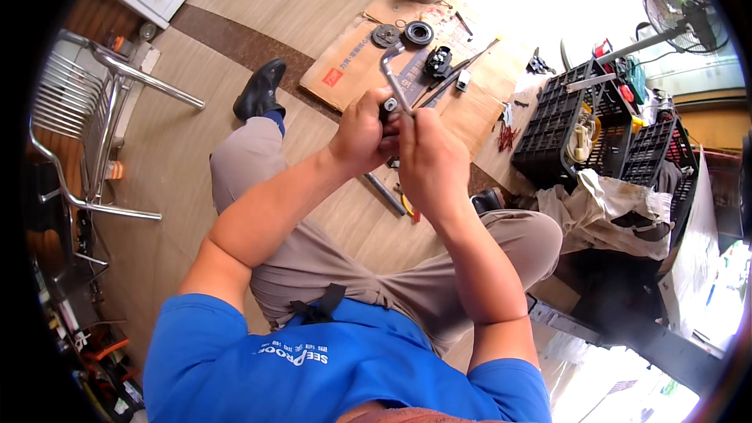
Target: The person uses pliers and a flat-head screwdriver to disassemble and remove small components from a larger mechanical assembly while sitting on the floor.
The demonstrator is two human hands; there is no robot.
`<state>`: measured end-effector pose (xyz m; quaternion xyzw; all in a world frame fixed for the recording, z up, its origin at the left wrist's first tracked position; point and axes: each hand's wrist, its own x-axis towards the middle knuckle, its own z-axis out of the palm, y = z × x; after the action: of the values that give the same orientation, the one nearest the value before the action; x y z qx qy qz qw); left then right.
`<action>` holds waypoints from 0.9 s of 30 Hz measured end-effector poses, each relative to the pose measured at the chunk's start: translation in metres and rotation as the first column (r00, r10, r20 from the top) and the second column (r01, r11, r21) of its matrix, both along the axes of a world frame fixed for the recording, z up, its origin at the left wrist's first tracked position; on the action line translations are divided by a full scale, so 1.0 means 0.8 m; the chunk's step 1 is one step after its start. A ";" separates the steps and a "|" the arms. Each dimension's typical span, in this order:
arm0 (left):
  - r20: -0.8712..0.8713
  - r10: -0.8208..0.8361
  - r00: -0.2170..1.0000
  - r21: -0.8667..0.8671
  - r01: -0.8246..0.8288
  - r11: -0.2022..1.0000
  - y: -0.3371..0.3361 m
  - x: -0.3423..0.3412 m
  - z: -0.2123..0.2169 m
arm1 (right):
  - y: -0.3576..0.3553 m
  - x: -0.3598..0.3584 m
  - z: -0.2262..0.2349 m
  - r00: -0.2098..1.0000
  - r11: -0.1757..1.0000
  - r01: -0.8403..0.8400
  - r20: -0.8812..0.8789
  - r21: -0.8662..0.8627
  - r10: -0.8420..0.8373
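In front of me, above the floor, both hands are close together. My left hand point(362, 135) is closed around a small black part point(389, 105) with a round metal spot at its end; most of it is hidden by the fingers. My right hand point(431, 158) grips the lower end of a bent silver wrench point(395, 82), whose angled head points up and away. Beyond the hands, a black ring-shaped part point(418, 33), a flat grey disc point(385, 35) and a black mechanical part point(439, 63) lie on a flattened cardboard sheet point(345, 63).
A dark tube point(385, 193) and pliers with red and yellow handles point(408, 204) lie on the floor below my hands. Black plastic crates point(548, 121) stand at the right, near a fan point(683, 8). A metal-framed chair point(102, 125) stands at the left.
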<state>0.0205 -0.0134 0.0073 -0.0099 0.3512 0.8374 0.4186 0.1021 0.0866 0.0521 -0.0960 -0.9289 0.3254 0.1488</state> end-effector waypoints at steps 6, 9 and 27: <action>-0.128 -0.091 0.988 0.139 0.109 0.984 0.000 -0.004 -0.006 | 0.025 0.008 -0.006 0.936 0.946 -0.031 -0.342 -0.322 -0.086; -0.252 -0.080 0.964 0.043 0.094 0.995 -0.002 -0.006 -0.011 | 0.028 0.004 -0.009 0.971 0.770 -0.053 -0.213 -0.636 -0.109; -0.450 -0.271 0.851 -0.047 0.281 0.959 -0.023 -0.018 -0.012 | 0.011 0.007 -0.042 0.981 0.589 -0.128 -0.190 -0.798 -0.044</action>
<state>0.0064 -0.0321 -0.0023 0.2400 0.4278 0.7515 0.4413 0.1079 0.0956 0.0189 -0.0997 -0.6641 0.7214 0.1690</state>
